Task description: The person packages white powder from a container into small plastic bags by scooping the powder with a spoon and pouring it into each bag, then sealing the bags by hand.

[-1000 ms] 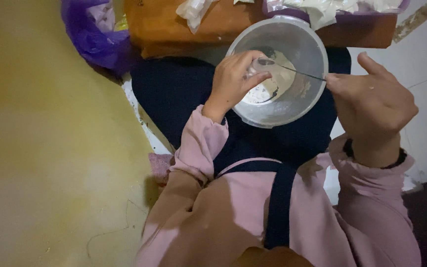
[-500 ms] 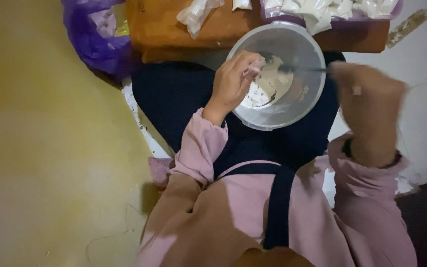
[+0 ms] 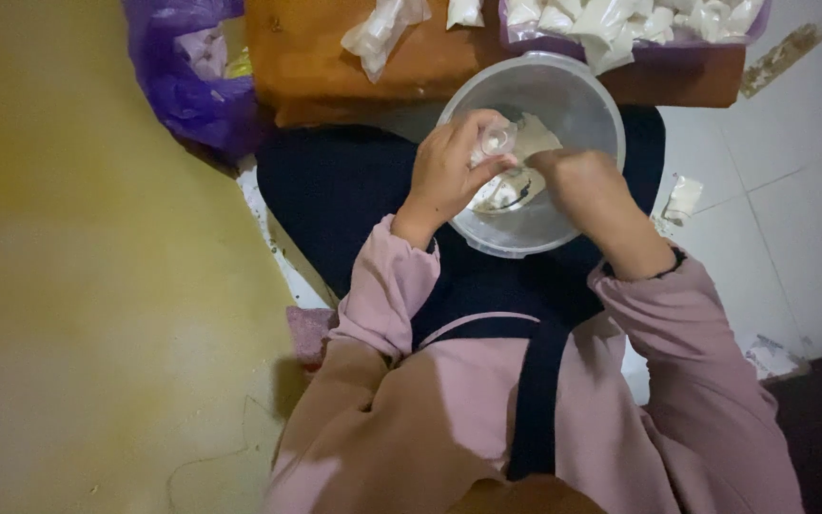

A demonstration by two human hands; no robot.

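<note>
**Both hands at work inside a clear bowl on the lap**

Far left: a crumpled purple plastic bag [image 3: 187, 81] lies on the floor beside a low orange-brown wooden board [image 3: 306, 57]. A small white filled plastic pouch [image 3: 382, 29] rests on the board's top.

Centre: a round translucent plastic bowl [image 3: 577, 90] sits on the person's dark-clothed lap, just in front of the board. The left hand [image 3: 449, 171] reaches over the near rim, fingers curled around a small clear plastic bag [image 3: 499, 141] held above the bowl's inside. Pale contents [image 3: 511, 186] lie on the bowl's bottom; what they are cannot be told in this dim light.

Right of centre: the right hand [image 3: 582, 186] is inside the bowl, close beside the left. Its fingers point down and away, so whether they grip anything cannot be told.

Upper right: a purple tray heaped with white pouches [image 3: 639, 24] stands on the board, beyond the bowl. White floor tiles [image 3: 792, 190] lie to the right.
</note>
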